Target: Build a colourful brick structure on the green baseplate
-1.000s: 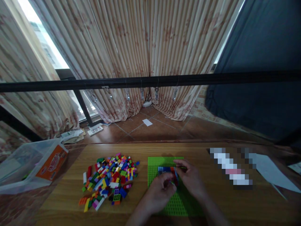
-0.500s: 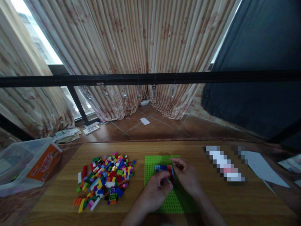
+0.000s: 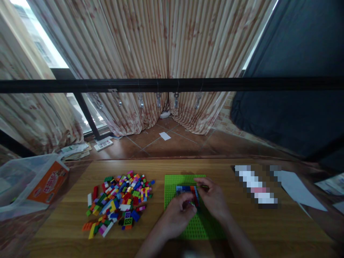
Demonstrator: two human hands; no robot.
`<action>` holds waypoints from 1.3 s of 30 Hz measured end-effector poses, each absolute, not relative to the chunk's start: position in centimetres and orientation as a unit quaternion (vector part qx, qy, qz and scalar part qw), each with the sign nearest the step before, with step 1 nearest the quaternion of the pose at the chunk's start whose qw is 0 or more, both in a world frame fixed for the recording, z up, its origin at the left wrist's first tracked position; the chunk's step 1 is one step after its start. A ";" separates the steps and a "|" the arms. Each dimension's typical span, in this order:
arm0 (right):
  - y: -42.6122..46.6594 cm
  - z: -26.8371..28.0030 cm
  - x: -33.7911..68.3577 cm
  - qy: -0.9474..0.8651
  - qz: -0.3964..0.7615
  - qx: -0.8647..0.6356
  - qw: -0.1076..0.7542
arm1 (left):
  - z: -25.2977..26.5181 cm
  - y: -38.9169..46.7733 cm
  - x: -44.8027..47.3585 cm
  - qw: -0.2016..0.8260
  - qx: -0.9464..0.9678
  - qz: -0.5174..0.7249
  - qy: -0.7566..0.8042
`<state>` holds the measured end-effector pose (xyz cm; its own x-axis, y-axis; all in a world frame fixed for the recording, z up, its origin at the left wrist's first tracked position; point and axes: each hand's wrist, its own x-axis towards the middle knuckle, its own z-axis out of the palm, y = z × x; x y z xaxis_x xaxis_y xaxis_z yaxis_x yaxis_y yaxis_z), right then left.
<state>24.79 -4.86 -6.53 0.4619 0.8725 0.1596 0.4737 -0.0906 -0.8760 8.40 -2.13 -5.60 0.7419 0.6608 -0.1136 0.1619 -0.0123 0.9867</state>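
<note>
A green studded baseplate point(image 3: 169, 190) lies on the wooden table. On it stands a low build of toy bricks point(image 3: 185, 188), with blue and red-orange pieces along its far side; my hands cover much of the rest. Over the build's near side, my left hand point(image 3: 178, 215) is closed, thumb and fingertips pinching a small toy brick that is mostly hidden. My right hand point(image 3: 213, 197) is at the build's right edge, its index finger and thumb apart, with nothing visible between them. Whether the right thumb touches the build, I cannot tell.
Left of the baseplate spreads a pile of loose, many-coloured bricks point(image 3: 125, 195). A clear plastic bin point(image 3: 16, 182) with an orange label stands at the far left. White paper point(image 3: 301, 191) and a blurred-out item point(image 3: 255, 186) lie on the right. Behind the table point(image 3: 150, 166) runs a black rail point(image 3: 172, 85).
The whole view has shifted slightly, so things sit a little higher in the picture. Both hands keep nearly the same pose over the build.
</note>
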 end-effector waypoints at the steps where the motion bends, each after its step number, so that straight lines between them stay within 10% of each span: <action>1: -4.9 -6.5 24.8 -0.476 0.207 -0.707 0.480 | -5.5 -2.1 8.4 0.637 0.683 0.195 0.301; 39: -4.9 -6.1 24.6 -0.477 0.207 -0.711 0.474 | -5.4 -2.2 8.3 0.631 0.689 0.201 0.296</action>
<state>24.64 -4.93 -6.12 0.4602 0.8738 0.1573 0.4820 -0.0971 -0.8708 8.28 -2.24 -5.45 0.7447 0.6604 -0.0964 0.1540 -0.0295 0.9876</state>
